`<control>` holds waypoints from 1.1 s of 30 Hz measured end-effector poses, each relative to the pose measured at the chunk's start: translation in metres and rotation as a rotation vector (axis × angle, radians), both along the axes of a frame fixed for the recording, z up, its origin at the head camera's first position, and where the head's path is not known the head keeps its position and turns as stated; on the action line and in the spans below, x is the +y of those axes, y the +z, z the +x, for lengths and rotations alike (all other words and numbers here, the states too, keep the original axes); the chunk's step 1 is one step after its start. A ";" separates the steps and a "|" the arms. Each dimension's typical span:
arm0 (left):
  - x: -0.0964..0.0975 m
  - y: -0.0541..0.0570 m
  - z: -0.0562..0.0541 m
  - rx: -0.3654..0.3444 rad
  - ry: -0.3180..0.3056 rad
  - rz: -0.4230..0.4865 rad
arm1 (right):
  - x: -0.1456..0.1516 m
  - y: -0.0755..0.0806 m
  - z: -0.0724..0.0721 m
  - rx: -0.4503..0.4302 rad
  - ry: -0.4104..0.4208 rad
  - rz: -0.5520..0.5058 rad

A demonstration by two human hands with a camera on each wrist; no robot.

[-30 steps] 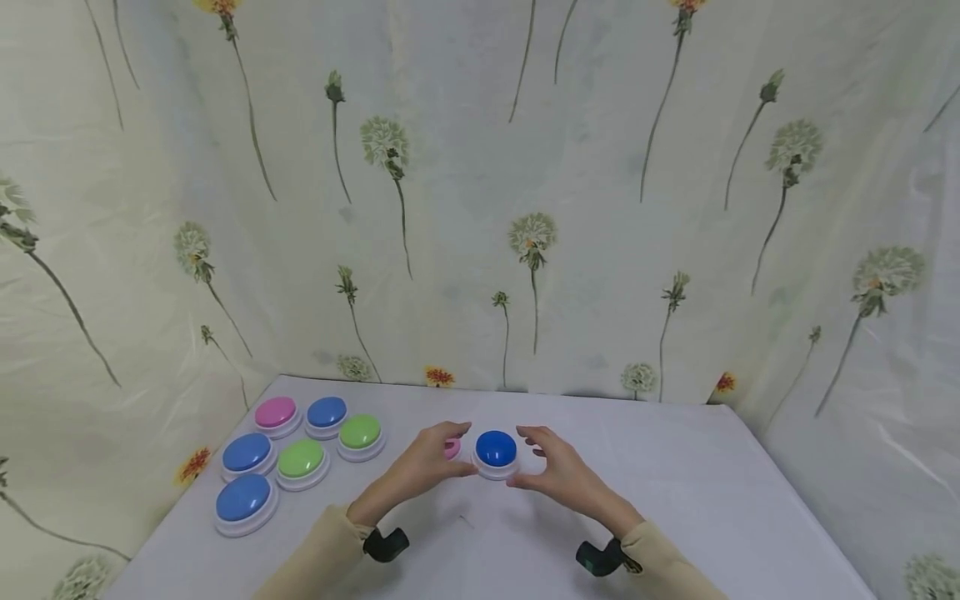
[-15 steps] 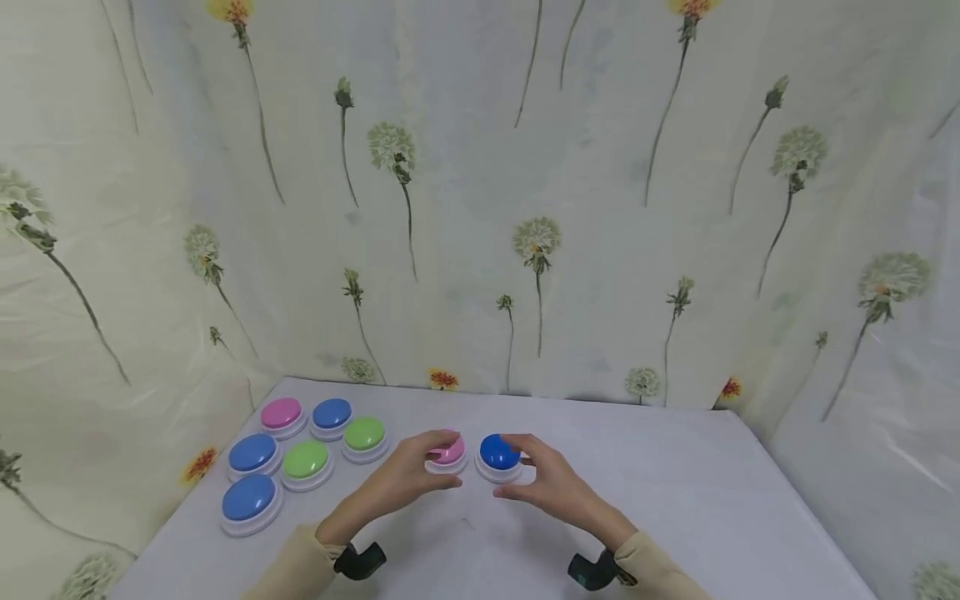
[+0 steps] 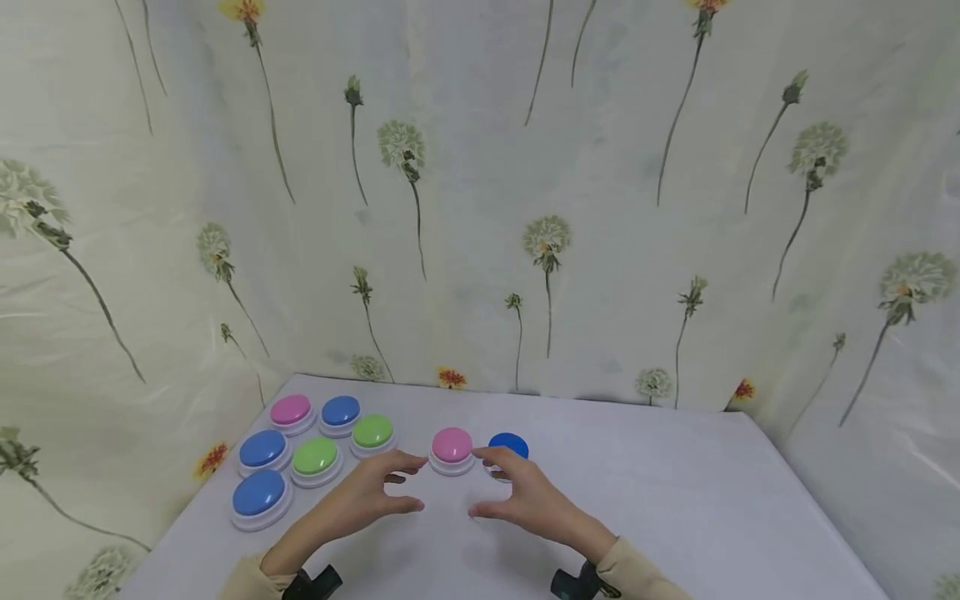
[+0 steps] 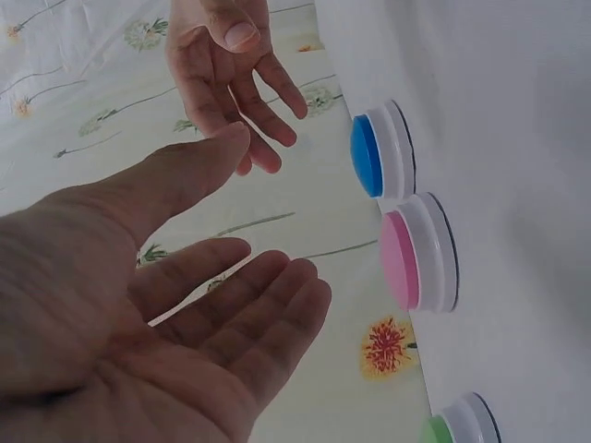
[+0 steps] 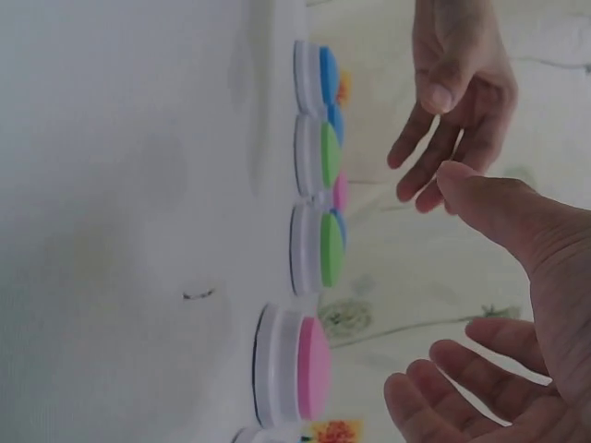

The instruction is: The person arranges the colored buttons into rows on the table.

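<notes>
A pink push button (image 3: 452, 444) in a white round base stands mid-table, with a dark blue push button (image 3: 510, 442) just to its right, partly behind my right hand's fingers. My left hand (image 3: 372, 496) hovers at the front left of the pink button, thumb and fingers spread, holding nothing. Facing it, my right hand (image 3: 534, 502) is likewise spread and holds nothing; its index fingertip overlaps the pink button's edge in the head view. Both wrist views show the two palms turned toward each other, with the pink button (image 4: 401, 261) apart from the fingers.
To the left on the white-covered table (image 3: 660, 500) sits a cluster of several push buttons: a pink one (image 3: 290, 409), green ones (image 3: 315, 457) and blue ones (image 3: 258, 492). A flower-printed curtain (image 3: 465, 208) encloses the back and sides.
Both hands have come away from the sides of the dark blue button, moving left and back toward the person. The pink button, earlier mostly hidden behind the left hand, now shows fully.
</notes>
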State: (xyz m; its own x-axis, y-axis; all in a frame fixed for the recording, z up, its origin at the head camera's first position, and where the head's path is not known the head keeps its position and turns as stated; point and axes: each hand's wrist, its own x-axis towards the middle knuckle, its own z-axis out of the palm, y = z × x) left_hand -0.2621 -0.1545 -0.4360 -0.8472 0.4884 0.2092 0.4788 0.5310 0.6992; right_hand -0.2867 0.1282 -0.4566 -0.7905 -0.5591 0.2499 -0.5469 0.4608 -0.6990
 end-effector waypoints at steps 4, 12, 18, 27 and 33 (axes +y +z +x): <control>-0.017 -0.002 0.008 -0.056 -0.004 -0.034 | -0.017 -0.004 0.005 -0.047 0.042 -0.005; -0.058 -0.006 0.029 -0.112 -0.022 -0.047 | -0.062 -0.009 0.010 -0.056 0.159 0.020; -0.096 -0.010 0.035 -0.126 0.045 -0.006 | -0.098 -0.015 0.003 -0.057 0.194 0.022; -0.162 -0.023 0.033 0.006 0.343 -0.018 | -0.153 -0.024 -0.011 -0.130 0.197 0.001; -0.200 -0.038 0.026 0.002 0.507 -0.086 | -0.189 -0.033 -0.013 -0.136 0.190 -0.009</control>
